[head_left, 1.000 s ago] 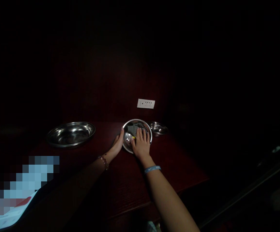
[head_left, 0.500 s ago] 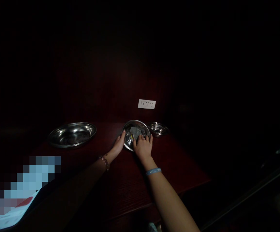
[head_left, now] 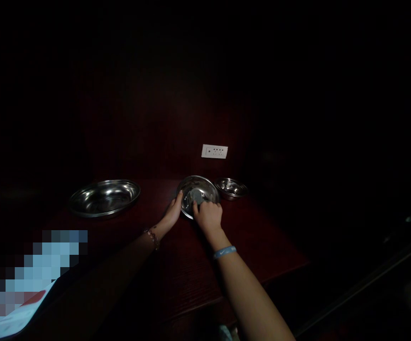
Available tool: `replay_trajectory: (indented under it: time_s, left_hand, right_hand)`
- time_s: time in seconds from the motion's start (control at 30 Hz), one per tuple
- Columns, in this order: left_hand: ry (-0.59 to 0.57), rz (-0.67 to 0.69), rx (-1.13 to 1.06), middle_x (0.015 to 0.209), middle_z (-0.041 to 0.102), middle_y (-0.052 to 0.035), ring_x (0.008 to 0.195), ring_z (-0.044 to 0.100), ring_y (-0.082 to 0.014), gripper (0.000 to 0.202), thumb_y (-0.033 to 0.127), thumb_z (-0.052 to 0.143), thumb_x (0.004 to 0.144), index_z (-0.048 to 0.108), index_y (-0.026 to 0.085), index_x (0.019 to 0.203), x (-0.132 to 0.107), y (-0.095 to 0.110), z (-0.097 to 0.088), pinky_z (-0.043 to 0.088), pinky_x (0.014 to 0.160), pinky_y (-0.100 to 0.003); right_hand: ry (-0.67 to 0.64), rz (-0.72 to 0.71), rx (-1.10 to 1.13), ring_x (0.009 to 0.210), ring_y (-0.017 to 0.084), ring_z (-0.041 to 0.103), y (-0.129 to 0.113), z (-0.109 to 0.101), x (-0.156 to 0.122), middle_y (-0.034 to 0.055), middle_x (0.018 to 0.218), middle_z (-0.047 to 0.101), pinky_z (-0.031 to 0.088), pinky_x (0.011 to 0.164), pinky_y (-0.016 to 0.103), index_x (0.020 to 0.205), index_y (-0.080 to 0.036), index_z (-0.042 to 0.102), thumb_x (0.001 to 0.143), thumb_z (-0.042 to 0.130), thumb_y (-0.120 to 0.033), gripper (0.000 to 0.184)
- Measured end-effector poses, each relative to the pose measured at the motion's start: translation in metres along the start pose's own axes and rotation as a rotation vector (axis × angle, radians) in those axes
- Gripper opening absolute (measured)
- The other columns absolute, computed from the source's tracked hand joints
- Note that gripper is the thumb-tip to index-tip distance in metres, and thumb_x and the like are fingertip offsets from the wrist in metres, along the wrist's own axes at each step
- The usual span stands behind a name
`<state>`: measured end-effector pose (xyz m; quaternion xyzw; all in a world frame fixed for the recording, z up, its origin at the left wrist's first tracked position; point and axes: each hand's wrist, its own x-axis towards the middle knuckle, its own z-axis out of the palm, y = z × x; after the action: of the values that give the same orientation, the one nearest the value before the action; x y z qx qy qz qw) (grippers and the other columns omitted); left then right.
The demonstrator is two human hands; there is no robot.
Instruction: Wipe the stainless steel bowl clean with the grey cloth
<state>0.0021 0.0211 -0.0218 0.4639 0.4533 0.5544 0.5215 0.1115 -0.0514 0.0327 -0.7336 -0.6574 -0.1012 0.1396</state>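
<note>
My left hand (head_left: 171,212) grips the left rim of a shiny steel bowl (head_left: 208,184), which is tilted toward me; most of its fingers are hidden behind the wall. My right hand (head_left: 209,217) reaches into the bowl from the front, its fingers curled. A small bunched grey cloth (head_left: 196,195) shows at the thumb and fingertips against the bowl's inside; its exact kind is hard to make out in the dark. Just right of this bowl stands a smaller steel bowl (head_left: 232,194), apart from both hands.
A wide steel basin (head_left: 102,213) sits on the left of the dark red wooden table (head_left: 177,274). A white socket plate (head_left: 214,151) is on the back wall. At lower left a bright, partly pixelated screen-like object (head_left: 24,317) sticks into view. Surroundings are very dark.
My right fingers have curled in more, and the grey cloth, spread flatter before, is now bunched and nearer the bowl's middle. My left hand keeps its hold on the rim.
</note>
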Motion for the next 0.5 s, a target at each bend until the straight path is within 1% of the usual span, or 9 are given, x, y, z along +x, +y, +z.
replay_trajectory:
  time_s: [0.1, 0.17, 0.3, 0.37, 0.5]
  left_hand:
    - [0.006, -0.001, 0.014, 0.103, 0.078, -0.0136, 0.110, 0.070, -0.0299, 0.060, 0.065, 0.047, 0.087, 0.075, 0.014, 0.100, 0.0031, -0.0030, -0.0009, 0.050, 0.102, -0.037]
    - [0.017, -0.014, 0.022, 0.102, 0.078, -0.0136, 0.108, 0.071, -0.0293, 0.060, 0.065, 0.046, 0.087, 0.075, 0.014, 0.099, 0.0049, -0.0040, -0.0014, 0.051, 0.101, -0.037]
    - [0.062, -0.062, 0.014, 0.107, 0.077, -0.0152, 0.106, 0.071, -0.0267, 0.059, 0.063, 0.046, 0.089, 0.073, 0.013, 0.104, 0.0071, -0.0038, -0.0014, 0.052, 0.100, -0.038]
    - [0.067, -0.061, -0.026, 0.109, 0.076, -0.0150, 0.107, 0.071, -0.0264, 0.058, 0.063, 0.046, 0.089, 0.072, 0.014, 0.106, 0.0078, -0.0036, -0.0010, 0.052, 0.100, -0.037]
    - [0.054, -0.023, -0.122, 0.112, 0.076, -0.0127, 0.115, 0.068, -0.0266, 0.058, 0.063, 0.047, 0.090, 0.072, 0.015, 0.107, 0.0093, -0.0042, -0.0001, 0.049, 0.104, -0.035]
  right_hand:
    - [-0.015, -0.033, 0.014, 0.090, 0.028, 0.073, -0.0016, -0.0021, -0.0001, 0.0231, 0.092, 0.076, 0.049, 0.078, 0.034, 0.095, -0.007, 0.077, 0.101, 0.036, -0.044, 0.056]
    - [-0.029, -0.079, 0.034, 0.089, 0.028, 0.073, -0.0023, -0.0025, -0.0001, 0.0224, 0.091, 0.076, 0.050, 0.075, 0.033, 0.096, -0.007, 0.077, 0.100, 0.036, -0.046, 0.058]
    - [-0.044, -0.169, 0.118, 0.086, 0.026, 0.073, -0.0017, -0.0013, -0.0004, 0.0192, 0.090, 0.077, 0.051, 0.076, 0.031, 0.091, -0.011, 0.078, 0.100, 0.037, -0.051, 0.058]
    - [-0.049, -0.205, 0.186, 0.087, 0.025, 0.073, -0.0006, -0.0001, -0.0006, 0.0163, 0.091, 0.078, 0.051, 0.078, 0.030, 0.090, -0.014, 0.079, 0.100, 0.038, -0.051, 0.055]
    - [-0.058, -0.268, 0.349, 0.093, 0.023, 0.072, 0.0022, 0.0026, -0.0009, 0.0101, 0.098, 0.078, 0.050, 0.083, 0.029, 0.102, -0.021, 0.078, 0.098, 0.045, -0.049, 0.043]
